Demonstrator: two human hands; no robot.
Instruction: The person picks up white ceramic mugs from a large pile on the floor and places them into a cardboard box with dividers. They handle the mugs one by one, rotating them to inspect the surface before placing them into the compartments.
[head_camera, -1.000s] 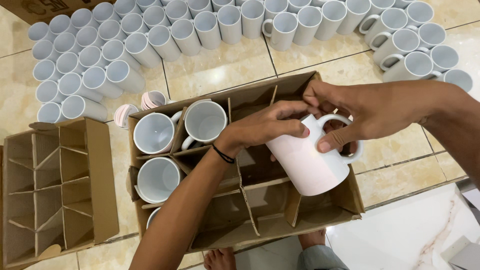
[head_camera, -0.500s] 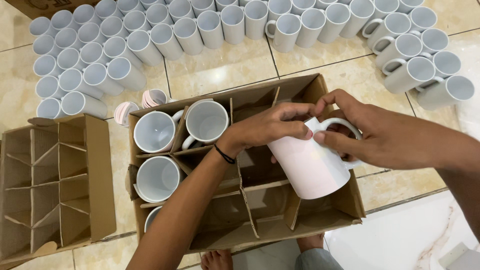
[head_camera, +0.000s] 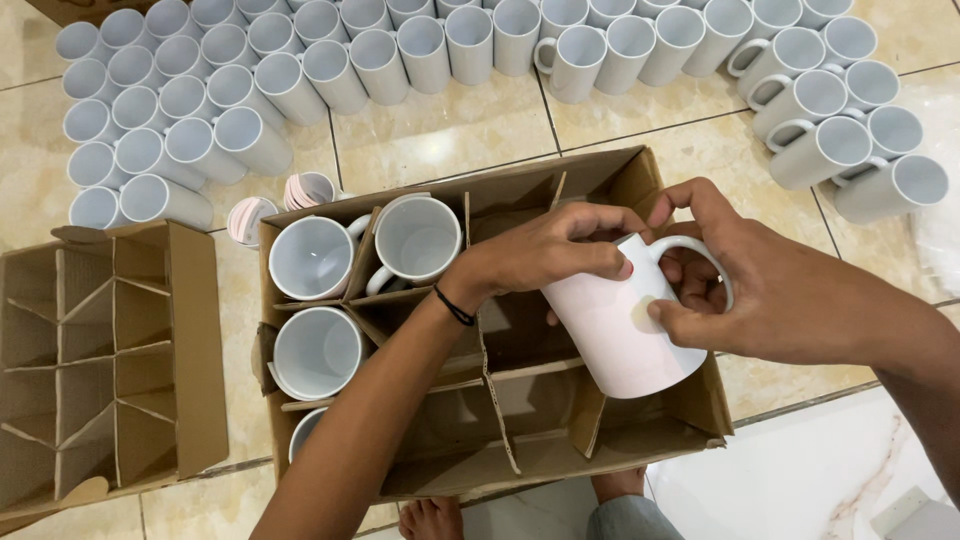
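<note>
Head view — white mug (head_camera: 620, 335) tilted, handle toward upper right, in both hands (head_camera: 560, 250).

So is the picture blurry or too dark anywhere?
Head view: sharp and evenly lit; the hands and white mug are crisp, the floor tiles gleam softly, and only the box compartments fall into shadow.

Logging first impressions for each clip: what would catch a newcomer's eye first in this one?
Both hands meet at frame centre on a white mug, tilted over a divided cardboard box: the left hand grips its top, the right hand holds the handle side. Three mugs stand in the box's left cells, with a fourth's rim showing at its lower left edge. Rows of white mugs crowd the tiled floor behind, and an empty divided box sits at left.
</note>
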